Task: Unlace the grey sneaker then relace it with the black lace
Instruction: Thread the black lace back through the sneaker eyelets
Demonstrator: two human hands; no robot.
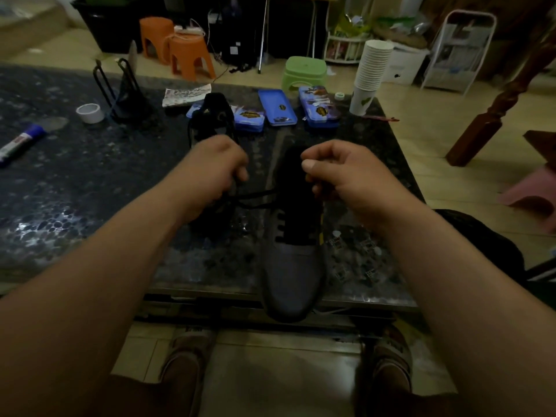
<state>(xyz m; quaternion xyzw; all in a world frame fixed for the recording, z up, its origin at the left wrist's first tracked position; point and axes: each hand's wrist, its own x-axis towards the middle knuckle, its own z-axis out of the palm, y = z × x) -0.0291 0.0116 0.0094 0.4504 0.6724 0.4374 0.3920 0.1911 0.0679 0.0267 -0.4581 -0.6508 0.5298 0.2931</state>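
Dark, glossy, speckled stone worktop [75, 182] fills the view. The grey sneaker [293, 275] lies smooth-toed near the right side, its rounded toe poking out past the near edge, tongue black. Left hand [210, 173], fingers curled tight round the black lace [255, 198], thin strands stretching across to the eyelets. Right hand [340, 173] over the tongue, thumb and fingers pinching what looks like the other end. A black shoe [213, 115] crowds behind the left hand; stacked paper cups [373, 70] and blue tins [276, 106] line the far edge.
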